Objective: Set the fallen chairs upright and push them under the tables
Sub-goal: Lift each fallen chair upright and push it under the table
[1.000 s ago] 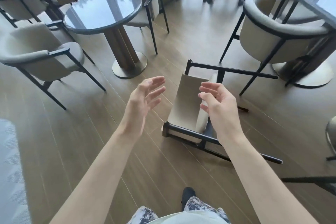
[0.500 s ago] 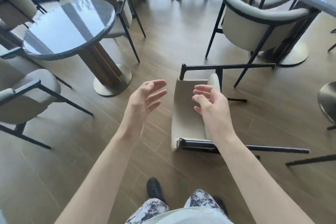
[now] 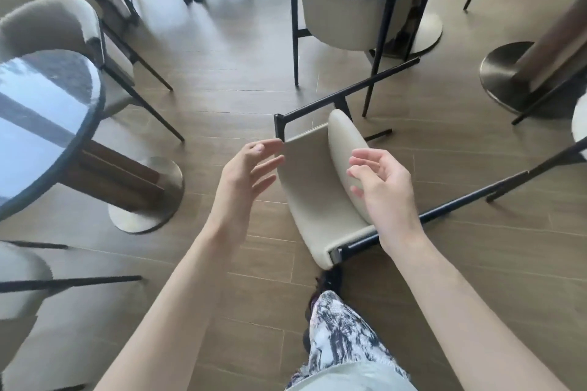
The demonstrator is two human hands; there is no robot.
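Above the fallen chair (image 3: 317, 197), the left hand (image 3: 244, 178) and right hand (image 3: 386, 190) have closed in, fingers apart, empty; grasp appears imminent

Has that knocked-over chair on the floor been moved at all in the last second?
Cannot tell. The fallen chair lies on its side, both hands open and apparently not gripping it; its shift against the floor planks may be just camera motion.

Fallen chair (image 3: 314, 200) on floor (image 3: 222, 79), frame centre. Round tabletop (image 3: 41, 117) at left edge, w/ upright chair (image 3: 50, 25) behind it. Another upright chair (image 3: 352, 3) top centre-right.
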